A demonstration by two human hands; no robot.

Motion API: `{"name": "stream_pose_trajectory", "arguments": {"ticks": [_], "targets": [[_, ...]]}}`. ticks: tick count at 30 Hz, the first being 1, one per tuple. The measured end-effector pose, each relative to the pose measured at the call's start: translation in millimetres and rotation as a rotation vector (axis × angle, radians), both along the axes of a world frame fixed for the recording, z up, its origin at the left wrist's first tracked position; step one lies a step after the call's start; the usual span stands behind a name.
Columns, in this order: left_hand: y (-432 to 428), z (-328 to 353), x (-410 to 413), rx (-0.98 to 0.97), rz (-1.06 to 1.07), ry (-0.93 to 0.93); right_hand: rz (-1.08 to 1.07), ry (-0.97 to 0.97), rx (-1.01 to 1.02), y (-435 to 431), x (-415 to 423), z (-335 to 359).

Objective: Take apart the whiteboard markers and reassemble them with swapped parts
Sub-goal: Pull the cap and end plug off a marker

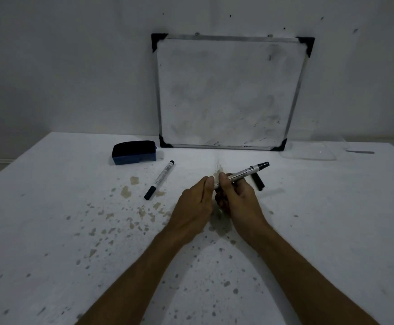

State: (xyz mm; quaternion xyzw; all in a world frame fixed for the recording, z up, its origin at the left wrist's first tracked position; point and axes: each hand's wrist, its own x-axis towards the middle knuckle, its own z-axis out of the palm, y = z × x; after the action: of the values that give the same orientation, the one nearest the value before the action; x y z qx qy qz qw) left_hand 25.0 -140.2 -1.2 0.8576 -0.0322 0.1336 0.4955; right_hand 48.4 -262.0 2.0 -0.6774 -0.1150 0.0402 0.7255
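We hold an uncapped whiteboard marker point(240, 175) above the stained white table point(50, 207), its dark nib end raised and pointing away to the right, toward the whiteboard point(226, 90) leaning on the wall. Our right hand point(238, 200) is wrapped firmly around the lower half of the barrel, while the fingertips of our left hand point(193, 202) are pinched together on the rear end, where the end plug should sit; the plug itself is hidden by the fingers. A black cap point(258, 182) lies on the table just beyond the right hand. The second marker point(159, 179), apparently whole, lies flat well to the left, near the dark felt eraser point(133, 152). We judge the marker light, stiff and hollow, a smooth printed plastic tube that could slip under a twist, so the firm mid-barrel hold and a tight pinch on the short end piece suit it. The felt nib is the soft, staining part and is best left untouched. The table is matt and speckled with brown blotches; the board's metal frame has black plastic corners.
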Motion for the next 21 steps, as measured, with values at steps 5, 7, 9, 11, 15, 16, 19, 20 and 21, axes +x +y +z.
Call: {"name": "stream_pose_trajectory", "arguments": {"ticks": [5, 7, 9, 11, 15, 16, 19, 20, 21], "targets": [[22, 10, 5, -0.432, 0.241, 0.097, -0.212, 0.139, 0.319, -19, 17, 5], [40, 13, 6, -0.362, 0.360, 0.079, -0.181, 0.166, 0.415, -22, 16, 7], [44, 9, 8, -0.153, 0.362, 0.016, -0.125, 0.165, 0.343, -14, 11, 7], [38, 3, 8, 0.085, 0.273, -0.103, -0.091, 0.174, 0.304, -8, 8, 7], [42, -15, 16, 0.499, 0.303, -0.244, -0.101, 0.232, 0.392, -14, 13, 12], [46, -18, 18, 0.533, 0.321, -0.243, -0.102, 0.243, 0.409, -14, 14, 12], [52, -23, 18, 0.539, 0.318, -0.207, -0.093, 0.267, 0.418, -12, 14, 11], [52, -23, 18, 0.539, 0.317, -0.208, -0.091, 0.274, 0.416, -13, 14, 11], [53, -22, 18, 0.539, 0.319, -0.212, -0.090, 0.277, 0.416, -13, 15, 11]]}}
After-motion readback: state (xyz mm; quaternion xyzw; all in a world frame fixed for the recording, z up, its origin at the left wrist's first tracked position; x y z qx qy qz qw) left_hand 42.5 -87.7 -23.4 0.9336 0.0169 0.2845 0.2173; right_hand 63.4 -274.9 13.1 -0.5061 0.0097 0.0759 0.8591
